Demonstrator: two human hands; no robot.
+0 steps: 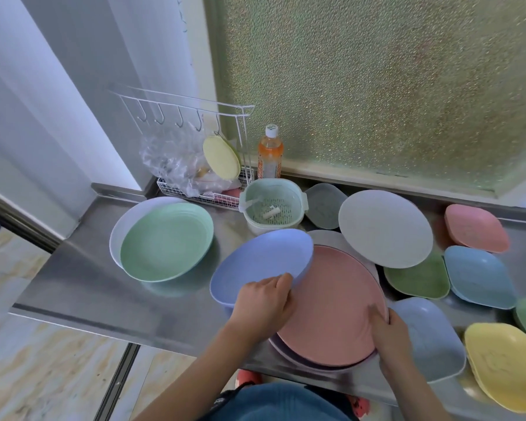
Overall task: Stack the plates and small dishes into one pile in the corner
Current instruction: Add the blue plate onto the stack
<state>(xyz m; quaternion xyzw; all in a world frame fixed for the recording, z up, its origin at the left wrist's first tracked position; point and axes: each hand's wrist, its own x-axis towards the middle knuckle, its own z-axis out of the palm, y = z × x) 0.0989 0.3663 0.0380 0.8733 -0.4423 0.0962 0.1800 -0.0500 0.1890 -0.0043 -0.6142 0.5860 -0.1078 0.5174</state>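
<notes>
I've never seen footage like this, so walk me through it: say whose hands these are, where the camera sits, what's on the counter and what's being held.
There is no machine here. A person wears one wide-angle camera on the head, looking down at their own two bare hands, so there is only this one view.

The left hand grips the rim of a purple-blue plate, tilted above the steel counter. The right hand holds the edge of a pink plate that lies on other plates.

Further left, a green plate sits in a white one. A grey-white plate lies behind, with small coloured dishes to the right, such as a pink one. At the back stand a wire rack, a strainer basket and a bottle.
</notes>
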